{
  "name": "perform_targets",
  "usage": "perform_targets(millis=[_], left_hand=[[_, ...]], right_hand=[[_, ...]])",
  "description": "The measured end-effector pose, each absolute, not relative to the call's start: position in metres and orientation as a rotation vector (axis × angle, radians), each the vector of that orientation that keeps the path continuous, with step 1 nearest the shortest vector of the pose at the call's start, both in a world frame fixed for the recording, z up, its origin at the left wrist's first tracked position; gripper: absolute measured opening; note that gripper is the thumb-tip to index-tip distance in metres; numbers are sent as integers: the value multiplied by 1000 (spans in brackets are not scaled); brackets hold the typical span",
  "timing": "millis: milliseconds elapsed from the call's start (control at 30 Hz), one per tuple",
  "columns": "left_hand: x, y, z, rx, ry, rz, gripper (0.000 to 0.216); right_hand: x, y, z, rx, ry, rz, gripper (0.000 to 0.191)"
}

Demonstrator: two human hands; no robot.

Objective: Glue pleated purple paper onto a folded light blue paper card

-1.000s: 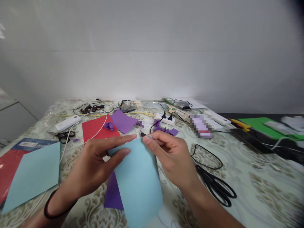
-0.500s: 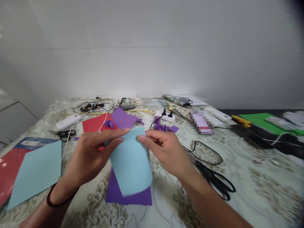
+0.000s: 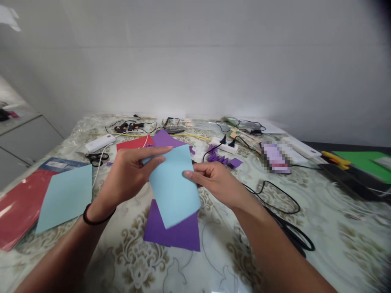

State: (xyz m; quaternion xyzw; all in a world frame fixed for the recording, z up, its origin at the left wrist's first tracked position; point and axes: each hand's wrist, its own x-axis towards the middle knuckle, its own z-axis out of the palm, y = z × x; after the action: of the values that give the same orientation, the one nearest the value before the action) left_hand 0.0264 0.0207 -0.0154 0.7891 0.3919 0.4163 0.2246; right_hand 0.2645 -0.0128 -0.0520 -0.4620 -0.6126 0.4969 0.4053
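Between left hand [image 3: 130, 171] and right hand [image 3: 217, 179] hangs blue paper [image 3: 174, 188].

A pale grey wall [image 3: 195, 77] rises behind the tabletop [image 3: 220, 254], smooth and crossed high up by one thin horizontal seam [image 3: 195, 47]. Soft light brightens the wall low down, along the tabletop's far edge; the grey deepens toward the right. The tabletop wears a pale green cover with tan floral scrollwork — slightly glossy in places. Beyond its left edge stands a light grey cabinet [image 3: 30, 136], dark lines marking its panels. Past the far right corner lies a dark surface [image 3: 316, 147] — its full shape is hidden.
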Motion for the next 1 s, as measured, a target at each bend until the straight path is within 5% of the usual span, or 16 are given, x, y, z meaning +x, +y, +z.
perform_targets(millis=[233, 1000], left_hand=[[23, 29, -19, 2161, 1127, 1113, 25], [1, 55, -18, 2093, 1006, 1230, 24]], right_hand=[[267, -4, -60, -1168, -1474, 1501, 53], [262, -8, -66, -1183, -1439, 1454, 41]])
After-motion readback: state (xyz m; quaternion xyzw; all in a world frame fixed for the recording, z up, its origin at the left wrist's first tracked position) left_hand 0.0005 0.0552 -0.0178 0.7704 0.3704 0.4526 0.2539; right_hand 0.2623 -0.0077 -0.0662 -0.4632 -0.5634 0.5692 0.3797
